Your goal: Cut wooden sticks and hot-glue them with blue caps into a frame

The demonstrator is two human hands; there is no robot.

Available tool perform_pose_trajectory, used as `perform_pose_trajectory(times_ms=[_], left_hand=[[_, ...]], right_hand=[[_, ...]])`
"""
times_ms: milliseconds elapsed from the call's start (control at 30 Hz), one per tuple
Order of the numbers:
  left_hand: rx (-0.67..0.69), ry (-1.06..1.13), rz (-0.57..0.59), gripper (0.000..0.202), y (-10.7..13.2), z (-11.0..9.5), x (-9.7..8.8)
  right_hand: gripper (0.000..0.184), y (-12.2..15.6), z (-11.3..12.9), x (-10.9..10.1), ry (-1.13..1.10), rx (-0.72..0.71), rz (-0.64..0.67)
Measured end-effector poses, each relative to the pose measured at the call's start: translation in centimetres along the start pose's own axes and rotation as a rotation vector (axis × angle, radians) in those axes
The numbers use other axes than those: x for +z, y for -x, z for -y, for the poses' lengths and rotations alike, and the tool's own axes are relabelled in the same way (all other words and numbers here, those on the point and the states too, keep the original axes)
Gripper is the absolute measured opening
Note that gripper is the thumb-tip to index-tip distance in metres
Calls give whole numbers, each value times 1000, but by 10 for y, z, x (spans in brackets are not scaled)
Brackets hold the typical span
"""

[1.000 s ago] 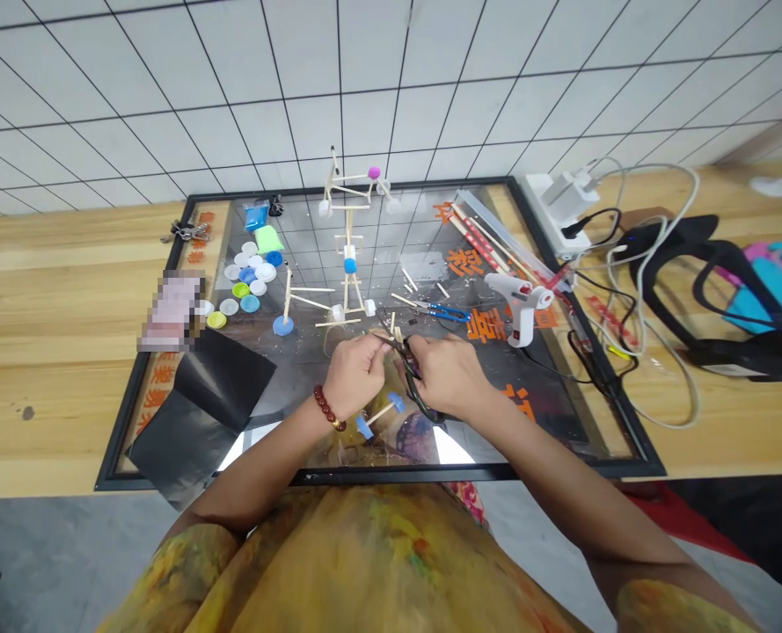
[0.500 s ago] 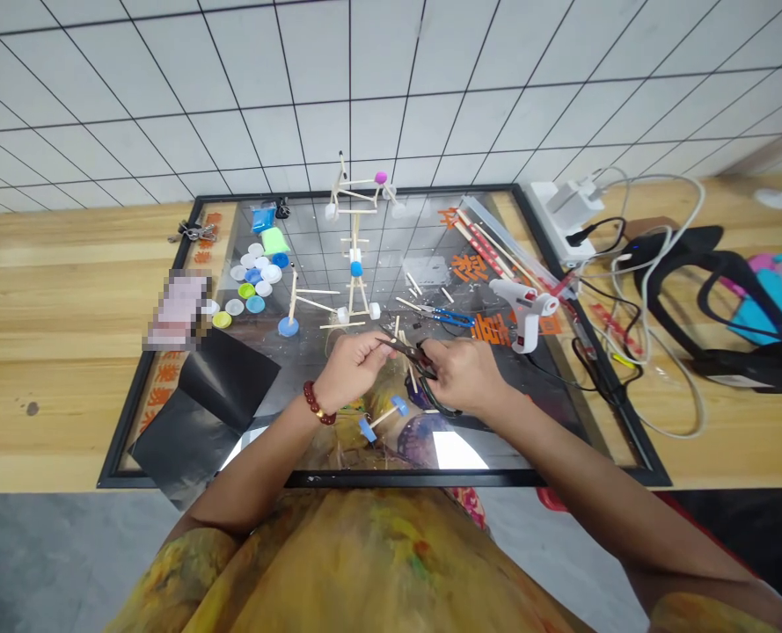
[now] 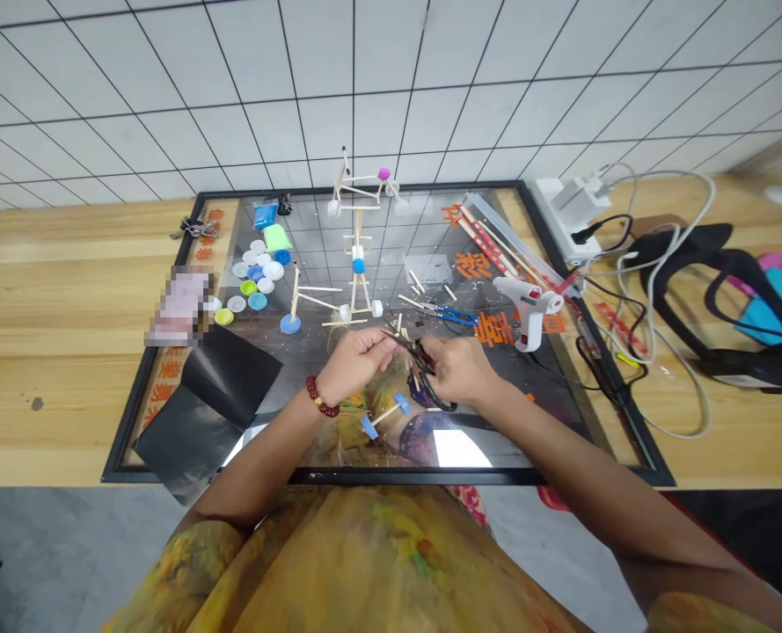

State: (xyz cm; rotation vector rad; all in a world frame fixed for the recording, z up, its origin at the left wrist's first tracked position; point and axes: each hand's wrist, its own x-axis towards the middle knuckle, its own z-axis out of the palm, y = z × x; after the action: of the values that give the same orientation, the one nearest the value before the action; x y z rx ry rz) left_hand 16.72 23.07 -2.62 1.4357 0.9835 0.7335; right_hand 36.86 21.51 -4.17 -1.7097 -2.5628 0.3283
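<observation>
My right hand (image 3: 460,369) is closed around black-handled scissors (image 3: 438,396), whose dark blades point left. The fingers of my left hand (image 3: 354,365) are pinched together right beside the blades; a small pale bit shows at the fingertips, too small to name. Just in front of my hands, on the glass board, lies a thin stick with blue end pieces (image 3: 385,417). Beyond them stands a frame of pale sticks (image 3: 362,290) with white bottle caps and a blue one. Loose short sticks lie partly hidden behind my right hand.
A white glue gun (image 3: 529,312) and blue-handled pliers (image 3: 453,314) lie to the right, near a power strip (image 3: 566,220) with cables. Several bottle caps (image 3: 257,301) and black sheets (image 3: 212,404) are on the left. A black-framed glass board (image 3: 338,476) covers the table.
The blades and my right hand have shifted slightly and the scissor handles have swung a little closer to the blades' line. Both hands keep their grip; the view has moved a little.
</observation>
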Motion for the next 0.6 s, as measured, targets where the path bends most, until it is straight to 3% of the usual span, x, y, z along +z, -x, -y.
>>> perform_pose_trajectory(times_ms=[167,367,600], left_hand=[[24,90,51,25,1,-4,-9],[85,-185,-52,27,6,-9,-2],[60,-185,-65,31,5,-7,-2]], right_hand=[[29,-1,4,-10,46,-14,-52],[28,8,12,-21,85,-26,-108],[28,13,7,-1,-16,38,-16]])
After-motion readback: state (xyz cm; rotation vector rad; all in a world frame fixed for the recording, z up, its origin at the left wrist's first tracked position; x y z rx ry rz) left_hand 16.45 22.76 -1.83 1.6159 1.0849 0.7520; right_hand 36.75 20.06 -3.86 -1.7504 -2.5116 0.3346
